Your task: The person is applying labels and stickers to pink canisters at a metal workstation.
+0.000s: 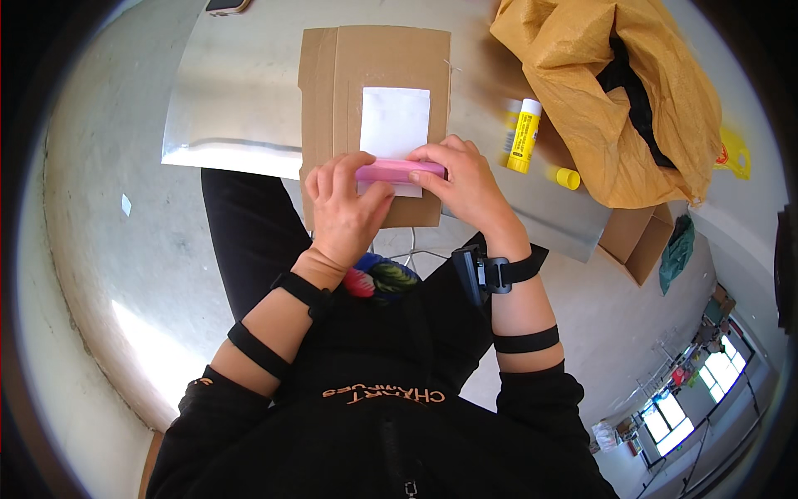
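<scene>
A pink strip (pixel 397 170), which looks like rolled or folded paper, lies across the lower part of a white paper sheet (pixel 396 123). Under the sheet is a brown cardboard piece (pixel 320 108) that overhangs the table's near edge. My left hand (pixel 342 200) pinches the strip's left end, its fingers bent over it. At the other end, my right hand (pixel 467 185) grips the strip with the thumb across the front and the fingers behind. Some of the white sheet shows below the strip, between my hands.
Right of the cardboard lies a yellow glue stick (pixel 524 137) with a white end, and a small yellow cap (pixel 568 178) is near it. A large orange-yellow bag (pixel 573 50) covers the table's right side, beside an open cardboard box (pixel 636 241). A phone (pixel 227 6) rests at the far left.
</scene>
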`<state>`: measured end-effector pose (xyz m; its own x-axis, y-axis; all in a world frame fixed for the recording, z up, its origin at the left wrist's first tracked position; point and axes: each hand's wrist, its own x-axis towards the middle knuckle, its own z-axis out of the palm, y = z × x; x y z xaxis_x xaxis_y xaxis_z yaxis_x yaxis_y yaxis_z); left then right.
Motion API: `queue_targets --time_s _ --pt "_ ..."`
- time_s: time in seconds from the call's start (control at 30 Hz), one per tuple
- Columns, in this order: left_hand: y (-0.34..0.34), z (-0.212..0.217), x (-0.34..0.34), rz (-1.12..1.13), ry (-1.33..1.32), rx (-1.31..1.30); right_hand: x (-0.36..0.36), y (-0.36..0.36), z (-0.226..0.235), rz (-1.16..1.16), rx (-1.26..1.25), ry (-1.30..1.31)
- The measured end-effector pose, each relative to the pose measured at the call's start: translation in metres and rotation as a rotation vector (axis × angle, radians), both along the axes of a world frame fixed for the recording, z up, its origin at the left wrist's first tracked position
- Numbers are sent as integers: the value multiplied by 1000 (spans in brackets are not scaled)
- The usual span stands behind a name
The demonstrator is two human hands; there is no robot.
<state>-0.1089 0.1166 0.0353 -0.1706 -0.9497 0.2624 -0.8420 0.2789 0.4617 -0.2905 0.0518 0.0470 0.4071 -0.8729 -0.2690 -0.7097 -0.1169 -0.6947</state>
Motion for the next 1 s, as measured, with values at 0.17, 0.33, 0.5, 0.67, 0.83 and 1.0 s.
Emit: queue_targets --time_s 0.17,0.33,0.5,0.67,0.83,1.0 --pt "0 -2 -1 -27 -10 -21 1 -1 1 6 -4 6" --pt "-1 -1 -3 -46 -24 3 2 1 -1 -17 -44 5" --pt "-1 -1 -2 -32 -5 25 3 3 -4 -42 -59 -34" --pt "-12 5 -2 -19 94 14 2 5 -7 -65 -109 -49" --pt "-19 2 6 -90 141 -13 6 11 -10 -165 -148 -147" --pt "-22 1 9 -106 169 30 6 21 -18 -216 -215 -224"
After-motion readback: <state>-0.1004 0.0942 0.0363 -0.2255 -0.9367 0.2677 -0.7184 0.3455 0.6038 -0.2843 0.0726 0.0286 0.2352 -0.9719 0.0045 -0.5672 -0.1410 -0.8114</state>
